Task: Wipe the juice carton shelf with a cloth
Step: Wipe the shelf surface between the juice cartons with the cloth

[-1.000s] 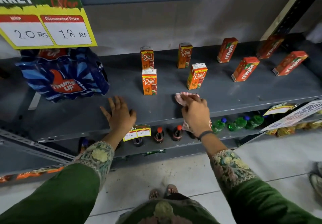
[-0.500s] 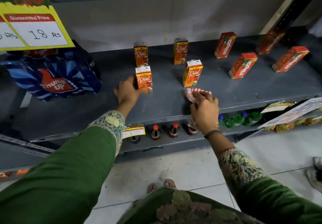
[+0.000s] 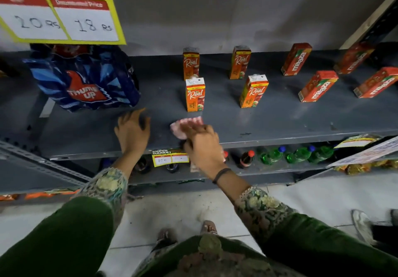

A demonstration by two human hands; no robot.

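Observation:
The grey metal shelf (image 3: 269, 123) holds several upright orange Real juice cartons, the nearest one (image 3: 195, 94) just behind the cloth. My right hand (image 3: 202, 147) presses a pink-and-white cloth (image 3: 185, 124) onto the shelf's front part, with more of the cloth trailing below the wrist. My left hand (image 3: 132, 132) rests on the shelf to the left of the cloth, fingers spread and blurred, holding nothing. Several red Maaza cartons (image 3: 317, 89) stand to the right.
A blue Thums Up bottle pack (image 3: 86, 80) sits on the shelf at left under a yellow price sign (image 3: 62, 15). Below, a lower shelf carries cola bottles (image 3: 245, 159) and green bottles (image 3: 298, 155). A yellow price tag (image 3: 170, 158) hangs on the shelf edge.
My left hand let go of the front Real carton and drew back to the shelf's front left. My right hand slid the cloth leftward, from the right carton to below the left one.

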